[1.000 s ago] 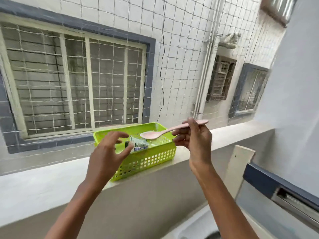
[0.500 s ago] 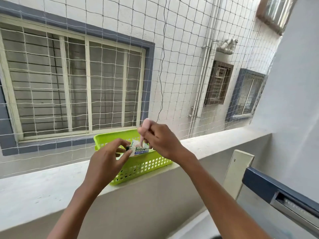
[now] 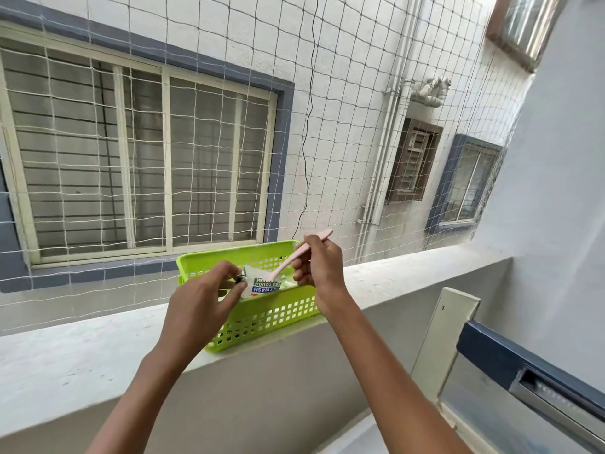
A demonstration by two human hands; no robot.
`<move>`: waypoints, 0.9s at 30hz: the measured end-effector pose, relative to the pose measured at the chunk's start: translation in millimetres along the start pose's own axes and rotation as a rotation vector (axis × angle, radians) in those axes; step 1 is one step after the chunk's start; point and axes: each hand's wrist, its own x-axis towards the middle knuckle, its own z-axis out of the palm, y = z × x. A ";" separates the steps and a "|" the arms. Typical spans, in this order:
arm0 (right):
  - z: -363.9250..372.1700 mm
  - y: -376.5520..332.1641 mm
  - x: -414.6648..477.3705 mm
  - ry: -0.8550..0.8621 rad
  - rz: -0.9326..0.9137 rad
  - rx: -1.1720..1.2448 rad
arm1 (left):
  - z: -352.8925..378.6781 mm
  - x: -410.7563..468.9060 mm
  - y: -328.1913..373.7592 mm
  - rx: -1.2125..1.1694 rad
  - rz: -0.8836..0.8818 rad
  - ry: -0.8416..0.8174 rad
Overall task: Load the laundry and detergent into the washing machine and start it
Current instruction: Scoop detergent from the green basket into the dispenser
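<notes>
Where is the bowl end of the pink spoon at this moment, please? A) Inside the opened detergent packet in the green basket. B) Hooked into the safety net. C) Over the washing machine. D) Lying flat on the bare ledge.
A: the right hand tilts the pink spoon down, its bowl end hidden in the detergent packet, which the left hand holds at the green basket.

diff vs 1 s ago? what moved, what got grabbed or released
The right hand tipped the pink spoon from level, above the green basket, to bowl-down into the detergent packet. Nothing was taken hold of or let go. Unchanged: the left hand pinches the packet's edge, and the basket sits on the ledge.
</notes>
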 end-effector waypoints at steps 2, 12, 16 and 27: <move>-6.4 0.0 1.5 0.065 0.030 0.108 | 0.3 0.0 0.5 0.005 0.000 0.003; -20.6 15.6 -1.2 0.223 0.159 0.416 | 0.7 -2.1 4.5 0.021 0.000 0.019; -24.1 13.6 -0.2 0.241 0.146 0.443 | 1.4 -3.7 7.3 0.015 -0.017 0.035; -98.0 -0.8 -16.8 0.417 0.058 0.468 | 21.3 -6.5 41.7 -0.136 0.171 0.292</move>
